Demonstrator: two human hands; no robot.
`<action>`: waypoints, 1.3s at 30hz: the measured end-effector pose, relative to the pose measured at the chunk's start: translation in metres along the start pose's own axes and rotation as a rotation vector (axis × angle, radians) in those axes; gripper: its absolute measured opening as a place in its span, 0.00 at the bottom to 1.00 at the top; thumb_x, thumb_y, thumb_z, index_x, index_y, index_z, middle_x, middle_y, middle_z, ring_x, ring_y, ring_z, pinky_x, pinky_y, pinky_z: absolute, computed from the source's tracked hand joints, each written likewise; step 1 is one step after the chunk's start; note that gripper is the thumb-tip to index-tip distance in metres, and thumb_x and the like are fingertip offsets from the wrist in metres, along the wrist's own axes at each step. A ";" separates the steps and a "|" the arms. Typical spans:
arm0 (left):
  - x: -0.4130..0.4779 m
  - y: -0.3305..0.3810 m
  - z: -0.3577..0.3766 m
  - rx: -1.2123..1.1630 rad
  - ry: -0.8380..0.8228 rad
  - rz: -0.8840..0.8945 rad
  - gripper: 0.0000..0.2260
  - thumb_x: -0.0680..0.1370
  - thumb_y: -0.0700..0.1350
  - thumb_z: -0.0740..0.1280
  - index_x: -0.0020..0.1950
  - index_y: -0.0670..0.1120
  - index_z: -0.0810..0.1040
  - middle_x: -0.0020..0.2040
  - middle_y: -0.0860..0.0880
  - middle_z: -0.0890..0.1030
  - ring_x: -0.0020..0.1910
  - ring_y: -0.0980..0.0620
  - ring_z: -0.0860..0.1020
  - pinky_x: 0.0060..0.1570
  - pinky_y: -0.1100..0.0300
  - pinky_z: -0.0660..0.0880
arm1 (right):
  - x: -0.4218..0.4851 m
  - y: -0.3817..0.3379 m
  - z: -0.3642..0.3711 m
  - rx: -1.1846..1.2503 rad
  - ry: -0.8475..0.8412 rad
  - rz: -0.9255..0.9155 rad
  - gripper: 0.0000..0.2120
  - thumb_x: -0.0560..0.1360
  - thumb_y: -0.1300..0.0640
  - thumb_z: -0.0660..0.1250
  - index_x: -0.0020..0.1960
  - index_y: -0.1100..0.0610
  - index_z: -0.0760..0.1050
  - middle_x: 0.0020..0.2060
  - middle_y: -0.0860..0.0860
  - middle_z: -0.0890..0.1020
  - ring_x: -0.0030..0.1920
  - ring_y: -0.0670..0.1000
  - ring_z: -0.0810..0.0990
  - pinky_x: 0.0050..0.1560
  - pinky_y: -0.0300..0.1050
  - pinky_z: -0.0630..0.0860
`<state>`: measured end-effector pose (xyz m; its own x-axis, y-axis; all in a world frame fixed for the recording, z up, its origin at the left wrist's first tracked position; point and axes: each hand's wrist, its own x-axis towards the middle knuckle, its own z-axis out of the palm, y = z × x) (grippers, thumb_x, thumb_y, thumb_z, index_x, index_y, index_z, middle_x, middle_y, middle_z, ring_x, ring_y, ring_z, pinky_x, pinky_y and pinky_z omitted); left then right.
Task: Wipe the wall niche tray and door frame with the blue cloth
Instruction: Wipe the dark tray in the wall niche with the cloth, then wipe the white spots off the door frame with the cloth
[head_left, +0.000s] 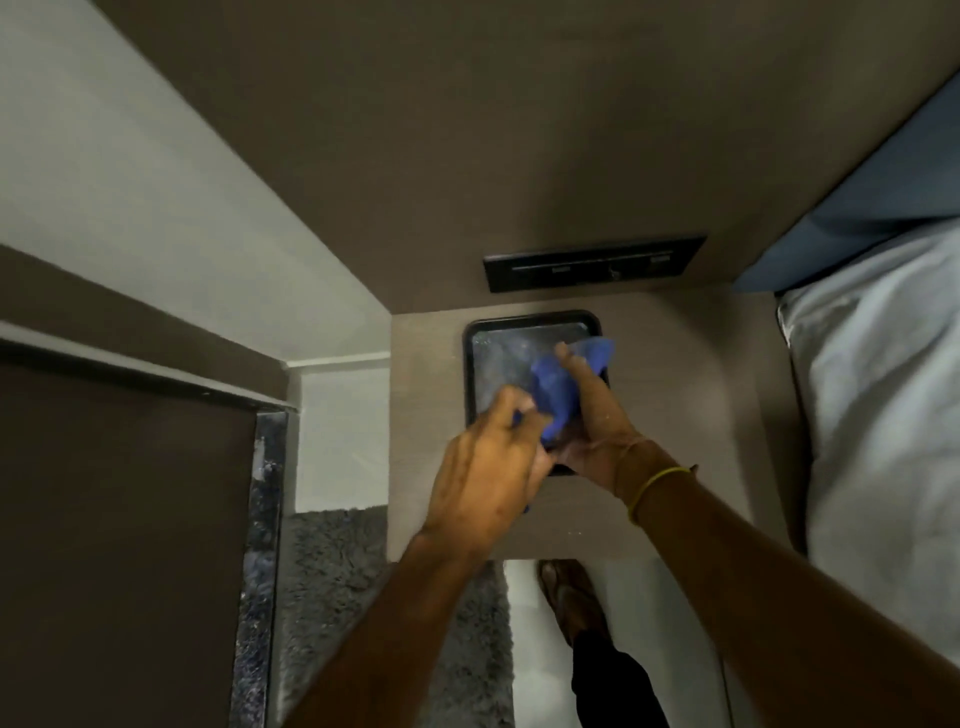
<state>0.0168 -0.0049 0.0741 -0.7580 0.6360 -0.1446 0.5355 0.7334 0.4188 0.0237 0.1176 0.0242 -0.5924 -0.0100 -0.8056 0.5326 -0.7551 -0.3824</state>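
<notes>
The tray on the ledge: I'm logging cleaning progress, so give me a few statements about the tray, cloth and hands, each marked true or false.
1. The blue cloth is over the tray. True.
2. Only the left hand touches the cloth. False: the right hand holds it too.
3. The tray is white. False: it is dark with a black rim.
4. A yellow band circles the right wrist. True.

A dark switch panel (594, 263) on the wall, white bedding (878, 395) at right, grey shaggy rug (332, 587) below.
</notes>
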 end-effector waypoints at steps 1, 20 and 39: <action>-0.008 0.004 -0.012 0.044 -0.009 0.092 0.12 0.70 0.40 0.70 0.53 0.41 0.80 0.53 0.42 0.79 0.41 0.43 0.81 0.35 0.50 0.81 | -0.007 0.000 0.007 0.056 -0.007 -0.002 0.20 0.77 0.42 0.57 0.50 0.57 0.76 0.35 0.56 0.84 0.38 0.54 0.81 0.49 0.51 0.77; -0.489 -0.003 -0.317 0.166 0.907 -0.224 0.14 0.74 0.37 0.61 0.57 0.42 0.79 0.51 0.46 0.82 0.49 0.46 0.79 0.53 0.55 0.75 | -0.381 0.253 0.300 -0.235 -0.695 -0.479 0.13 0.72 0.55 0.58 0.44 0.53 0.82 0.37 0.50 0.86 0.37 0.50 0.83 0.36 0.45 0.80; -0.958 0.044 -0.390 0.757 1.639 -1.025 0.15 0.75 0.37 0.60 0.61 0.43 0.74 0.58 0.44 0.79 0.57 0.49 0.75 0.58 0.64 0.68 | -0.681 0.598 0.434 -0.359 -0.949 -0.797 0.31 0.73 0.52 0.54 0.76 0.47 0.53 0.70 0.59 0.70 0.68 0.63 0.71 0.69 0.62 0.67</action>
<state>0.6212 -0.6752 0.5807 -0.1424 -0.4159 0.8982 -0.5113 0.8079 0.2930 0.4834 -0.6115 0.5400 -0.9370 -0.2118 0.2778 -0.1200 -0.5516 -0.8254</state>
